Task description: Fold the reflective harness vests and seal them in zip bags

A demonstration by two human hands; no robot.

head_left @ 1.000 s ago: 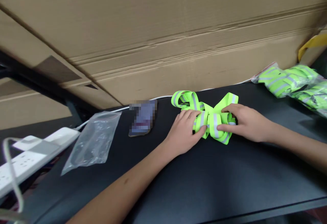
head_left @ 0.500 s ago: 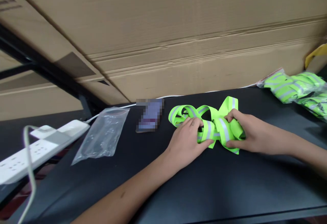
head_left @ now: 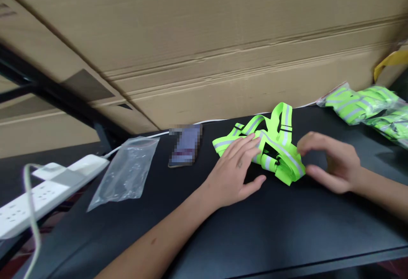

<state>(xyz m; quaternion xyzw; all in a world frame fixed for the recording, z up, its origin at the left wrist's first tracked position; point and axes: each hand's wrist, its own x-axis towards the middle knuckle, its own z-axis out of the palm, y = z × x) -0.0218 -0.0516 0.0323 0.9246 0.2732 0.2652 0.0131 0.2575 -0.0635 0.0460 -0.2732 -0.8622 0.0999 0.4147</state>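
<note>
Left hand [head_left: 231,170] rests on the left part of a neon-green reflective strap harness [head_left: 284,155], fingers [head_left: 245,147] spread flat, not gripping. Right hand [head_left: 331,162] is open and released, fingers [head_left: 314,137] curved, tips just beside the harness's right end. Harness lies bunched on the black desk [head_left: 287,228], one strap loop sticking up, small black buckles on the straps. Back right on the desk: clear bags of green reflective straps [head_left: 366,107]. Left of the harness: a phone [head_left: 185,145], blurred out, then an empty-looking clear plastic bag [head_left: 126,173]. White power strip [head_left: 47,198] with a white cable [head_left: 30,202] at far left. Large cardboard sheet [head_left: 204,45] stands behind the desk.
</note>
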